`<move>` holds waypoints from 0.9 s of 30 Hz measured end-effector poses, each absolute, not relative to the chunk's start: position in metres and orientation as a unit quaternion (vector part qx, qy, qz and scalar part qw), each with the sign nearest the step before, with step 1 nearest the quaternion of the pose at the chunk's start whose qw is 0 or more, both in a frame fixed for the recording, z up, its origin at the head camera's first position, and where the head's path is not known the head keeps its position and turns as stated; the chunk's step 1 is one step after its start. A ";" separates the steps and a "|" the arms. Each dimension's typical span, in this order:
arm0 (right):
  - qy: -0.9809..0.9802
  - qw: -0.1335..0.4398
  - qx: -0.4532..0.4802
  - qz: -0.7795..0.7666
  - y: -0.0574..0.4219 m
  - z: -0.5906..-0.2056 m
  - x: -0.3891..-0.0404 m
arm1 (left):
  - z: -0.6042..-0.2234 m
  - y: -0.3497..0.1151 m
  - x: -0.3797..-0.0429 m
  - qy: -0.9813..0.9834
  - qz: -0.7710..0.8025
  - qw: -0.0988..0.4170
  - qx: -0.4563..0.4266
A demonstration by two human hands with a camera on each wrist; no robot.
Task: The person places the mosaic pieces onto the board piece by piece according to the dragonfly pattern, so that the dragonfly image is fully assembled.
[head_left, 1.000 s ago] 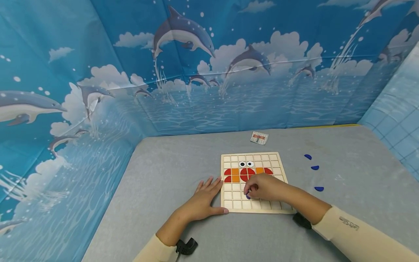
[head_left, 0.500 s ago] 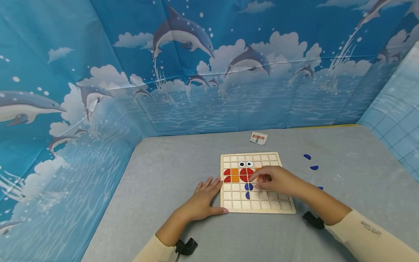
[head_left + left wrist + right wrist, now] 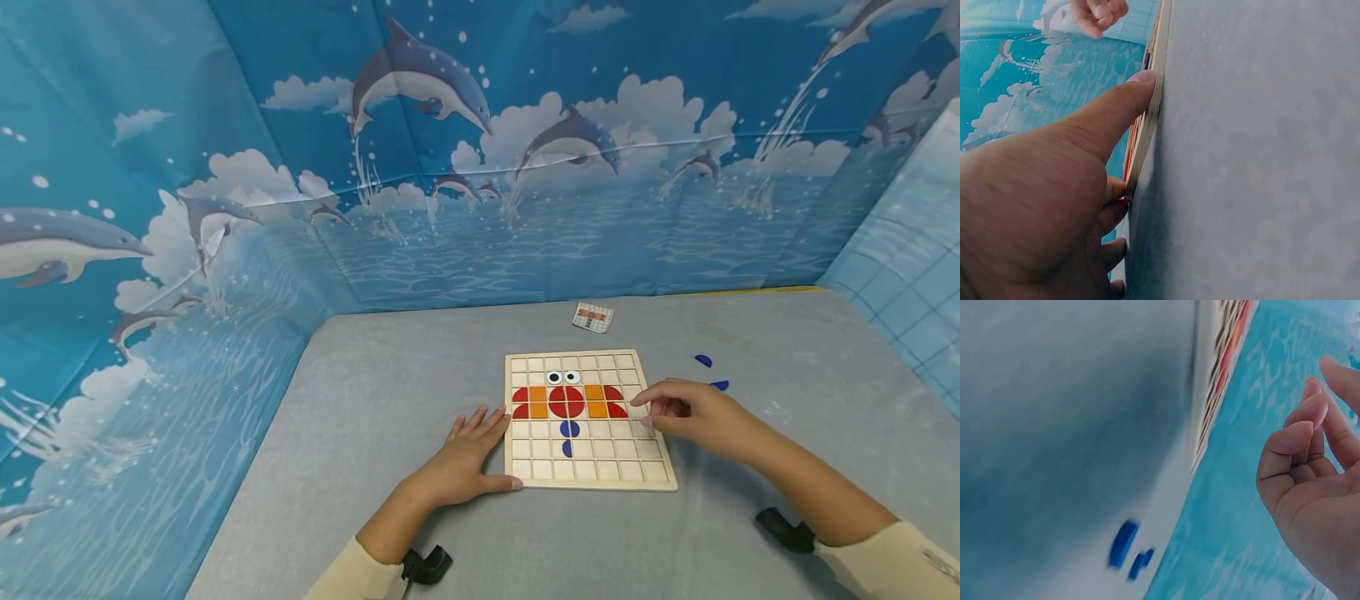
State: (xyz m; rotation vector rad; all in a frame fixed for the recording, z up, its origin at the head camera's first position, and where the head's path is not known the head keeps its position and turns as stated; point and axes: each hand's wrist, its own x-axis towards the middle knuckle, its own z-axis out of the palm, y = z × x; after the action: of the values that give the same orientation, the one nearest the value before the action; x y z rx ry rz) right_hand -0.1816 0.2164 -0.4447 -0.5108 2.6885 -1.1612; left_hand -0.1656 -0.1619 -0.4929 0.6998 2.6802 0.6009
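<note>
A wooden grid board (image 3: 615,475) lies on the table, bearing red rounded pieces (image 3: 566,402), orange squares (image 3: 538,402), two eye pieces (image 3: 563,377) and blue half-round pieces (image 3: 567,448). Along its left side rests my left hand (image 3: 468,458), fingers spread, fingertips and thumb touching the edge. In the left wrist view that thumb (image 3: 1129,94) presses against the board's rim. Over the board's right edge hovers my right hand (image 3: 693,417). Its thumb and index finger stand apart with nothing between them, as the right wrist view also shows; the other fingers curl loosely.
Two loose blue half-round pieces (image 3: 702,361) show on the table right of the board, the nearer one (image 3: 720,385) partly behind the right hand. Behind the board lies a small pattern card (image 3: 593,317). A dolphin-printed curtain (image 3: 525,208) borders the table at the back and sides.
My right hand has let go of a blue half-round piece, now lying on the board below the blue circle, and has moved right to the board's edge. The left hand has stayed put.
</note>
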 end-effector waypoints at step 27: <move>0.941 0.090 -0.099 -0.310 0.313 -0.472 -0.174 | -0.495 -0.162 -0.167 0.933 0.210 0.155 0.246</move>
State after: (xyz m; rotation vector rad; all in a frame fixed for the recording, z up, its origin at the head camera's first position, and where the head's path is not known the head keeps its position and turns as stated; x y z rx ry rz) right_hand -0.1740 0.3129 -0.4719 -0.2949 2.7987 -0.9207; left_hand -0.1667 -0.1618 -0.4948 0.7060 2.6750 0.6013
